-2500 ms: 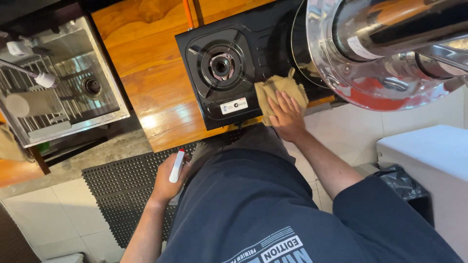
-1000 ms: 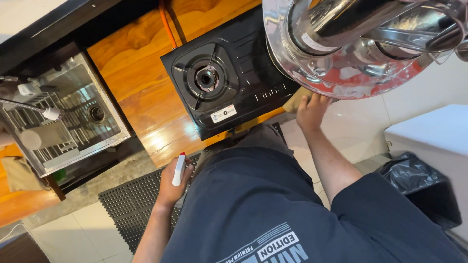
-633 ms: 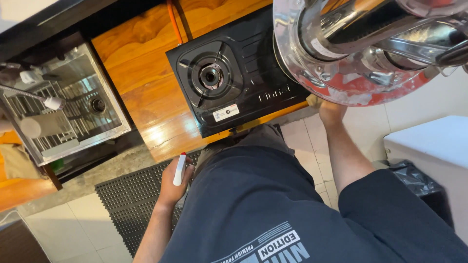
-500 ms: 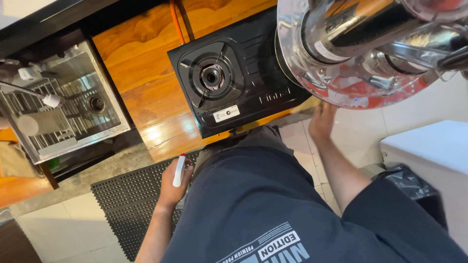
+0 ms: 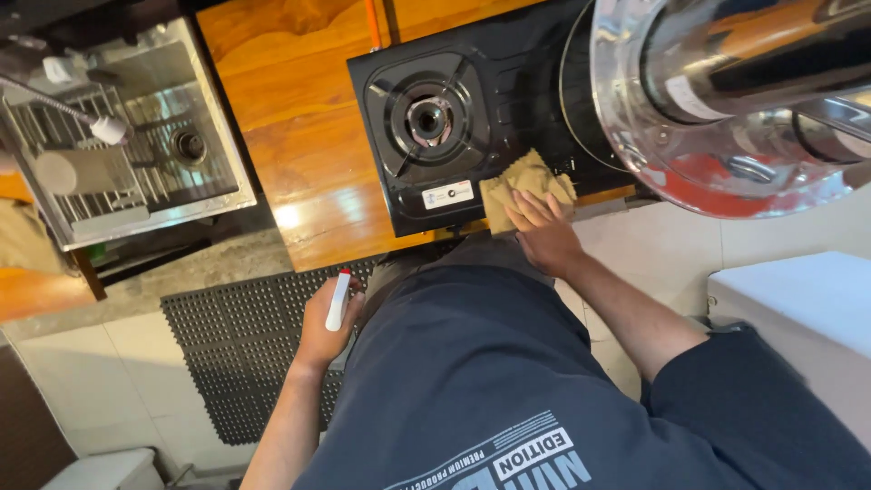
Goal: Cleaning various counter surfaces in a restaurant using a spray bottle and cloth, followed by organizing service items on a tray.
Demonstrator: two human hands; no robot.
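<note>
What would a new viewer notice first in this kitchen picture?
First, the large shiny steel pot fills the upper right, close to the camera. Below it, the right hand presses a tan cloth on the front edge of the black gas stove. The left hand holds a small white bottle over the dark floor mat.

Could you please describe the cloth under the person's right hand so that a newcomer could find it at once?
Start at the black gas stove on the wooden counter. At its front edge, beside the white label, lies the tan cloth, crumpled under the right hand. It is the only soft, light-brown thing on the black surface.
</note>
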